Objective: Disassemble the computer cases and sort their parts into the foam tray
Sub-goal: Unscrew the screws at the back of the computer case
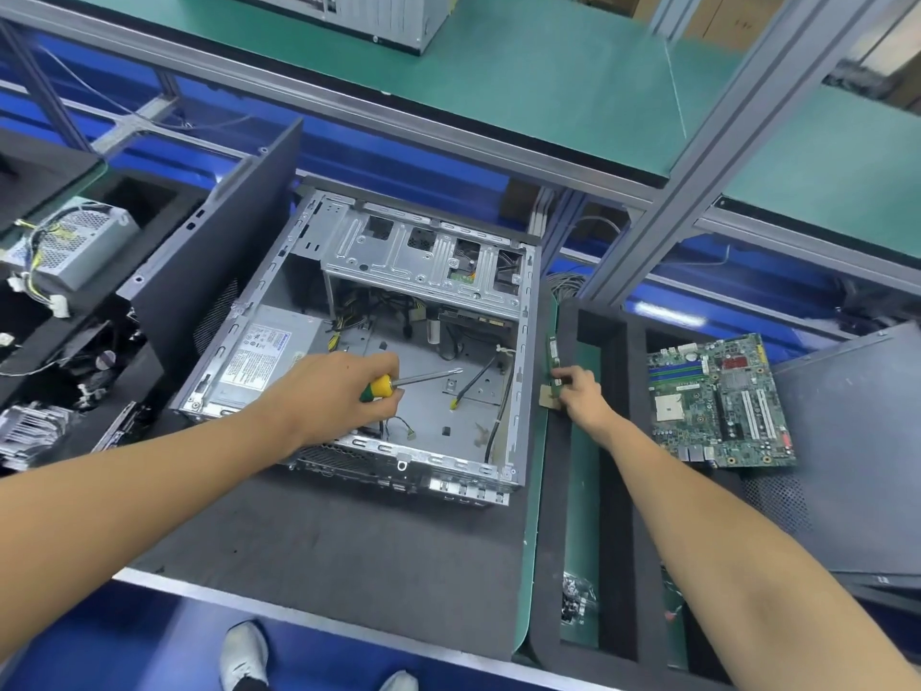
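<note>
Left hand [344,391] grips a yellow-green screwdriver [403,382] over the gutted silver computer case [379,341]; right hand [580,391] pinches a green memory stick [553,354] at the foam tray's [598,341] left edge

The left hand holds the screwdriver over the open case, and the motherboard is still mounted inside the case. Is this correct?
Not quite. The head view shows the motherboard lying on the foam tray at the right, outside the case. The left hand does hold the screwdriver over it.
</note>
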A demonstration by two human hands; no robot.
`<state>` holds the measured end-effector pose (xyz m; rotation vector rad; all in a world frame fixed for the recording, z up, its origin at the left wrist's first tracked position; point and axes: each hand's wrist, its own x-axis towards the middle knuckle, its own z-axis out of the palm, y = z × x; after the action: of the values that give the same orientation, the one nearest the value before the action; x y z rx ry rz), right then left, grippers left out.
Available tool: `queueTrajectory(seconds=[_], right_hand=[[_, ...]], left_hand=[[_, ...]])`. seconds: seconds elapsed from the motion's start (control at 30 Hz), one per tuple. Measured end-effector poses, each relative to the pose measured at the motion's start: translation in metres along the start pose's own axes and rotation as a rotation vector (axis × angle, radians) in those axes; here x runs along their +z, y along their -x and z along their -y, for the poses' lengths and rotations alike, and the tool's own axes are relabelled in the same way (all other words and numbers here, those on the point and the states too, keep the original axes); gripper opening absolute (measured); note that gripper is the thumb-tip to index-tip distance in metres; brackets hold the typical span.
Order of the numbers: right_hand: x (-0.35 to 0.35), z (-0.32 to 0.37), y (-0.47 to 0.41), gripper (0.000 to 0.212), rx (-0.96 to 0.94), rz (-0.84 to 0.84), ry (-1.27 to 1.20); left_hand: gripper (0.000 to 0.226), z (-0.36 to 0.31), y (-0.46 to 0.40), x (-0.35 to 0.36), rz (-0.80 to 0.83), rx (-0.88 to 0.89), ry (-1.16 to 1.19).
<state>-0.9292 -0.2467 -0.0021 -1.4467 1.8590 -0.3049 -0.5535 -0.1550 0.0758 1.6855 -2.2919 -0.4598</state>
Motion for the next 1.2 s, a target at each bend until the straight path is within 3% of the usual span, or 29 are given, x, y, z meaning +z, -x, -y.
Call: queueTrajectory(seconds=[0.13,0.27,0.47,0.6,0.87,1.2], right_hand=[[0.004,-0.002,0.004,0.043,-0.008,-0.071,0.017],[0.011,-0.007,0.041,0.044,-0.036,-0.154,-0.177],[0.052,-0.038,0.110,0.043,-0.088,-0.102,-0.220],[0.063,-0.052,0.129,0.044,-0.058,-0.077,-0.117],[0.056,-0.059,0.140,0.058,-0.141,-0.060,0.344],[0.065,-0.059,0.137,0.068,-0.108,-0.028,0.376]], left_hand=[[0.024,0.003,-0.001,0.002,-0.006,0.009,-0.002],[0.024,0.006,-0.002,0.004,-0.014,0.018,0.006],[0.026,0.001,-0.001,0.003,0.008,0.021,0.001],[0.025,-0.002,-0.002,-0.002,0.043,-0.002,-0.008],[0.024,-0.001,-0.001,-0.001,0.022,0.033,-0.024],[0.024,0.000,-0.001,0.000,0.012,0.053,-0.021]])
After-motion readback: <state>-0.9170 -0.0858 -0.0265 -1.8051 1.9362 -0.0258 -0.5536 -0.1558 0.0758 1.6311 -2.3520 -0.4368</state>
